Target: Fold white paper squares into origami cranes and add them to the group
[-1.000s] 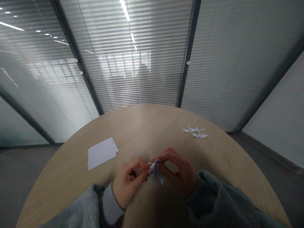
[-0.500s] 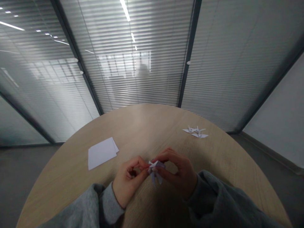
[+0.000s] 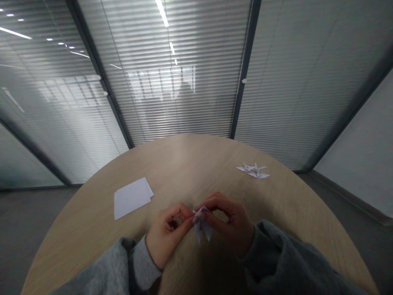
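Between my two hands is a small white paper crane (image 3: 201, 230), its pointed flaps hanging down toward me. My left hand (image 3: 167, 233) pinches its left edge between thumb and index finger. On the other side, the thumb and fingers of my right hand (image 3: 231, 221) close on its upper right part. Fingertips cover some of the folds, so the crane's exact shape there is hidden. It is held just above the table, near the front middle.
A small stack of white paper sheets (image 3: 132, 198) lies on the round wooden table (image 3: 190, 164) to the left. Several finished paper cranes (image 3: 258, 175) sit together at the back right. Glass panels with blinds (image 3: 184, 110) stand behind the table's far edge.
The crane has tilted slightly between my fingers, and its flaps now hang a little lower and wider. My right thumb has shifted a little; both hands keep their grip.
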`<state>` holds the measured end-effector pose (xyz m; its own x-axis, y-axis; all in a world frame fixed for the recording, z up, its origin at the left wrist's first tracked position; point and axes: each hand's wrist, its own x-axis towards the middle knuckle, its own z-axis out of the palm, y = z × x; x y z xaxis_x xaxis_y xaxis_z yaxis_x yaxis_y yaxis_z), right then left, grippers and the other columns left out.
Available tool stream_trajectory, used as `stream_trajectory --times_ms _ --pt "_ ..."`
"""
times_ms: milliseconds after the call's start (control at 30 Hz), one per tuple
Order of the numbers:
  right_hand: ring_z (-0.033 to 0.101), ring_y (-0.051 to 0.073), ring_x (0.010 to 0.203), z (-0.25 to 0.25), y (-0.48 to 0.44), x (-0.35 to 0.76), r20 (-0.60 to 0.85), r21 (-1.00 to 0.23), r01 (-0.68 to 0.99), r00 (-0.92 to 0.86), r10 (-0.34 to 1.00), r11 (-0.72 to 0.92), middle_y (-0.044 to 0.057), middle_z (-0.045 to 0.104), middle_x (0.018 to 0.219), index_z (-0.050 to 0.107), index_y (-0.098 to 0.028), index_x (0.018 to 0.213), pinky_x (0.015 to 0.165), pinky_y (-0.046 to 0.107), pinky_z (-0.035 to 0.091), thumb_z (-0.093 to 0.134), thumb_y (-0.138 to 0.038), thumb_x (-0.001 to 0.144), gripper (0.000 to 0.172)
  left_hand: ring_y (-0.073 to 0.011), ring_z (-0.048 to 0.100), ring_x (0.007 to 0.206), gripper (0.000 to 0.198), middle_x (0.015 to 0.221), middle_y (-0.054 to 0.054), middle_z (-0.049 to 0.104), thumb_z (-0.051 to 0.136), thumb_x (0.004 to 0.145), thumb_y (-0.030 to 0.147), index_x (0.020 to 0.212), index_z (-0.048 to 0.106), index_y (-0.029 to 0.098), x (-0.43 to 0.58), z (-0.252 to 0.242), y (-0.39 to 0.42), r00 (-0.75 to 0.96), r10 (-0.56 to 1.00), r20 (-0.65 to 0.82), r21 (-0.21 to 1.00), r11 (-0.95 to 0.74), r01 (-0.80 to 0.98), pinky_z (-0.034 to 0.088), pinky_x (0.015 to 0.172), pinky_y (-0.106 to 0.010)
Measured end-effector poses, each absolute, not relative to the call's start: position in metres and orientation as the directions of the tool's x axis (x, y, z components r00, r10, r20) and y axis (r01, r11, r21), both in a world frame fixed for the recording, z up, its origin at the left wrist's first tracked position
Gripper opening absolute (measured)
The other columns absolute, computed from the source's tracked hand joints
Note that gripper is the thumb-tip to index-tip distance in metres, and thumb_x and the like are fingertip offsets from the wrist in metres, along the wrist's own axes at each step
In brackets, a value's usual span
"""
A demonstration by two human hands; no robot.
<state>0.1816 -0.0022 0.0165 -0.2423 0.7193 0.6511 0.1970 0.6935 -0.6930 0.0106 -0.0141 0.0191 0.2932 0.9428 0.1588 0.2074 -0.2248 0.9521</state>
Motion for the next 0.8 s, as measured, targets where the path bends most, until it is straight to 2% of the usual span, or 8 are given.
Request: stream_trajectory --times_ms 133,300,500,800 --pt "0.06 0.015 0.062 0.017 -0.0026 0.1819 0.659 -0.684 0.201 -0.242 0.712 0.701 0.004 0.066 0.065 0.069 -0.016 0.076 0.056 0.026 0.049 0.062 -0.023 0.079 0.01 -0.0085 0.042 0.048 0.035 0.06 -0.001 0.057 0.06 0.075 0.047 0.064 0.054 0.015 0.0107 0.0172 -0.0136 0.275 0.949 0.155 0.951 -0.219 0.217 0.03 0.044 -0.02" --pt "0.059 0.015 0.061 0.0147 -0.0008 0.1821 0.648 -0.693 0.208 -0.241 0.723 0.69 0.004 0.067 0.064 0.068 -0.016 0.071 0.057 0.026 0.049 0.062 -0.023 0.079 0.012 -0.0077 0.038 0.046 0.033 0.057 0.0 0.054 0.058 0.077 0.045 0.064 0.056 0.015 0.0099 0.0152 -0.0139 0.29 0.943 0.165 0.937 -0.241 0.252 0.028 0.043 -0.019" --pt "0.058 0.015 0.06 0.0124 -0.0001 0.1825 0.624 -0.706 0.242 -0.234 0.746 0.666 0.005 0.065 0.062 0.066 -0.017 0.067 0.057 0.027 0.048 0.061 -0.028 0.08 0.018 -0.0076 0.039 0.045 0.028 0.053 0.002 0.051 0.056 0.078 0.039 0.063 0.058 0.014 0.0093 0.0176 -0.0155 0.307 0.931 0.197 0.912 -0.289 0.292 0.028 0.042 -0.018" --pt "0.056 0.014 0.058 0.0148 -0.0032 0.1803 0.593 -0.735 0.253 -0.208 0.778 0.629 0.002 0.061 0.059 0.061 -0.017 0.064 0.055 0.025 0.045 0.058 -0.026 0.08 0.018 -0.0086 0.042 0.047 0.024 0.053 0.002 0.052 0.056 0.08 0.033 0.064 0.06 0.015 0.0099 0.0181 -0.0149 0.322 0.92 0.225 0.892 -0.328 0.312 0.032 0.044 -0.018"
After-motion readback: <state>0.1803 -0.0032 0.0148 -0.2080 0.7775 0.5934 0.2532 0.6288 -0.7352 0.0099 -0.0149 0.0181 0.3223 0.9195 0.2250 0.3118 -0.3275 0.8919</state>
